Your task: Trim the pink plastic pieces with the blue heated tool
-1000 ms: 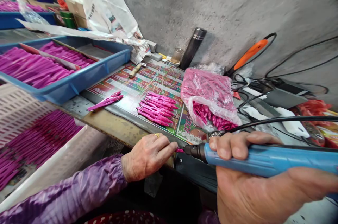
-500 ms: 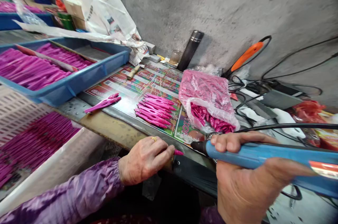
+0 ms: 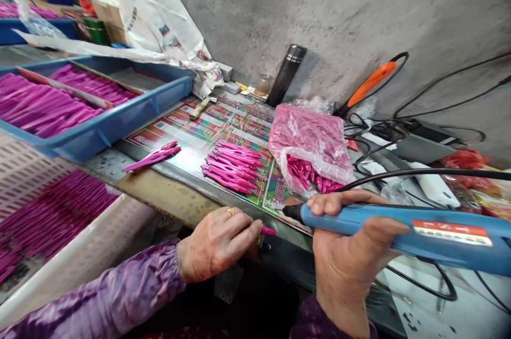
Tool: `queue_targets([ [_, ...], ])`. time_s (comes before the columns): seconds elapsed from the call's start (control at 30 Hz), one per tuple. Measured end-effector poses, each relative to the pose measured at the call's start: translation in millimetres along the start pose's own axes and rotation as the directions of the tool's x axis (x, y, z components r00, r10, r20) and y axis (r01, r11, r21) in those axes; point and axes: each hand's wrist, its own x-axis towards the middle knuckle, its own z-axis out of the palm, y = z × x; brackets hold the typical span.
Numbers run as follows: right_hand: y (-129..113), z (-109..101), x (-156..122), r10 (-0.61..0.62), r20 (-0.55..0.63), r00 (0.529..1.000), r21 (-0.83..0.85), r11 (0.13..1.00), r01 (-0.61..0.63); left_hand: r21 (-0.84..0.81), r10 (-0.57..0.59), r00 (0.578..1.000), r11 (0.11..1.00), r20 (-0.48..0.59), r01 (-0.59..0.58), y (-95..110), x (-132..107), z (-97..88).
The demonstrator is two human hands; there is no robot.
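Note:
My left hand is closed at the bench's front edge, pinching a small pink plastic piece whose tip sticks out to the right. My right hand grips a blue corded power tool; its black tip points left, a short way above and right of the pink piece, not touching it. On the printed sheet behind my hands lies a pile of pink parts. A plastic bag of pink pieces sits to its right.
A blue tray of purple-pink parts stands at left, above a white crate holding more. Two loose pink parts, a small hammer, a black flask, an orange-handled tool and tangled cables lie along the wall.
My right hand has drawn the blue tool up and away from the pink piece, which its tip was touching a second ago. My left hand has stayed put.

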Motion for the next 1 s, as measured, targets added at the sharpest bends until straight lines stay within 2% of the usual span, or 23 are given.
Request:
queue_targets([
  [0.2, -6, 1, -1, 0.022, -0.003, 1.0, 0.004, 1.0, -0.022, -0.038, -0.016, 1.0, 0.999, -0.025, 0.015, 1, 0, 0.3],
  [0.37, -14, 0, -3, 0.074, 0.0, 0.997, 0.002, 0.997, -0.074, -0.019, -0.013, 1.0, 1.0, 0.02, 0.014, 0, -2, -0.3],
  [0.7, -27, -2, -9, 0.084, 0.11, 0.99, -0.038, 0.996, -0.08, 0.032, 0.014, 1.0, 0.999, 0.004, -0.014, 0, -2, 2.1],
  [1.0, -36, -1, -10, 0.104, 0.104, 0.989, 0.051, 0.993, -0.11, 0.047, -0.005, 1.0, 0.999, 0.004, 0.005, 1, -4, 6.4],
])
